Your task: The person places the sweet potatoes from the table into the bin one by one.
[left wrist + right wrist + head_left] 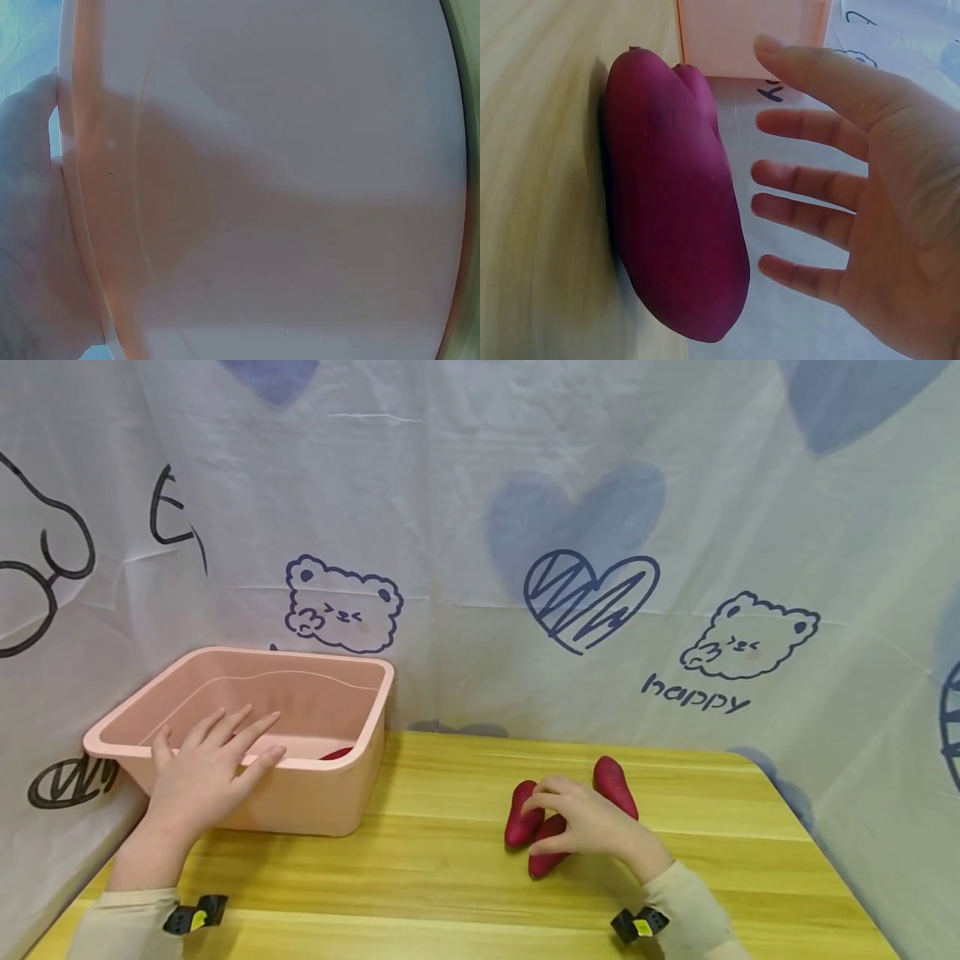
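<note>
Right-hand fingers (810,184) spread and nearly straight, hanging just over the sweet potatoes (558,818) right of centre in the head view, nothing pinched yet; in the right wrist view a clear gap between fingertips and the nearest purple-red tuber (675,202). Three tubers lying together on the yellow wooden table (450,877), touching one another, a fourth red shape (337,752) just showing inside the pink plastic tub (300,793) at left of the frame. Likely firm, dense and fairly heavy for their size, skin smooth but dry enough to grip; tapered ends poor for holding, so best wrapped around the thick middle, fingers on one side and thumb on the other. Right hand (592,822) palm-down, wrist low near the table, sleeve trailing to the lower right corner. Left hand (206,768) flat with fingers extended, laid over the near rim of the tub, steadying rather than clasping, forearm running down to the lower left.
</note>
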{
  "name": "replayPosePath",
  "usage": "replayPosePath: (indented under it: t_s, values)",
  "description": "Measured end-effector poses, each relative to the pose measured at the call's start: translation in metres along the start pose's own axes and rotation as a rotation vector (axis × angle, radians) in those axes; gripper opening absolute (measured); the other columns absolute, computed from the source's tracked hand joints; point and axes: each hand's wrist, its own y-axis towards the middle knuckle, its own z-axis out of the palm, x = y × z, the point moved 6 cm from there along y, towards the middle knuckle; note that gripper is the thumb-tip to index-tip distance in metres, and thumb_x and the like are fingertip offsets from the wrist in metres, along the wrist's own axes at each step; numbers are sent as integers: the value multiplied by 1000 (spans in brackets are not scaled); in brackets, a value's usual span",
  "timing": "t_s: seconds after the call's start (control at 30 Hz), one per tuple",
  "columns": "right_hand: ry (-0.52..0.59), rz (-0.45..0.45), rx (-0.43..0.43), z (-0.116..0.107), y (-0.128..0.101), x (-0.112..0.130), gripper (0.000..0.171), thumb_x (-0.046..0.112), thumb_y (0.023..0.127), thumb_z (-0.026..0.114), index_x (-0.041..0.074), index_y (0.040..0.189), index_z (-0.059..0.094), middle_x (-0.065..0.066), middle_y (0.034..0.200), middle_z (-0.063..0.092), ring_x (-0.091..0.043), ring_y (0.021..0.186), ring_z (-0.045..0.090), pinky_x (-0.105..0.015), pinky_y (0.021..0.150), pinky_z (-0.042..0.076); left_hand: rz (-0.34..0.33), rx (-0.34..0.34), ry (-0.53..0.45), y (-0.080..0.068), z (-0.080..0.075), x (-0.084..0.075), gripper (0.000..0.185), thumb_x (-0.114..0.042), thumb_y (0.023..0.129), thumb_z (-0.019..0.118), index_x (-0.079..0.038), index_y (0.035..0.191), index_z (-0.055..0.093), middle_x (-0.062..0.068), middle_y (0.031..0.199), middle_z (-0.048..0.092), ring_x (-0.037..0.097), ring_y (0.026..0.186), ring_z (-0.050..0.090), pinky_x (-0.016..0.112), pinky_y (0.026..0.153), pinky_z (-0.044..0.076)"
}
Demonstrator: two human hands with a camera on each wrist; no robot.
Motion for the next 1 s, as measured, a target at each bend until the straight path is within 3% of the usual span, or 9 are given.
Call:
replayPosePath:
  t_s: [0.13, 0.4, 0.6, 1.0]
  values:
    - [8, 40, 82, 3, -1, -2, 39, 43, 78, 79, 22, 109, 68, 6, 106, 61, -11, 97, 55, -34, 90, 48, -5, 0, 0, 0, 0, 0, 62, -60, 97, 41, -23, 146, 44, 19, 153, 38, 47, 138, 29, 78, 106, -1]
    - [-49, 95, 199, 14, -3, -4, 45, 46, 75, 80, 25, 113, 68, 8, 112, 62, -17, 110, 56, -44, 94, 47, -6, -2, 0, 1, 0, 0, 62, -60, 97, 40, -24, 146, 44, 18, 153, 39, 47, 138, 28, 78, 106, -1]
    - [-32, 114, 236, 20, -6, -7, 47, 43, 74, 82, 27, 115, 67, 7, 113, 60, -17, 109, 54, -44, 92, 44, 1, -9, -1, 1, 0, 1, 61, -59, 97, 40, -25, 147, 43, 19, 153, 39, 47, 137, 29, 78, 106, -1]
    - [12, 155, 283, 25, -7, -8, 47, 22, 69, 83, 28, 113, 67, 6, 113, 59, -18, 108, 55, -43, 87, 46, 8, -18, -5, 0, 0, 1, 59, -58, 97, 41, -25, 147, 43, 18, 153, 40, 47, 137, 30, 78, 106, 0]
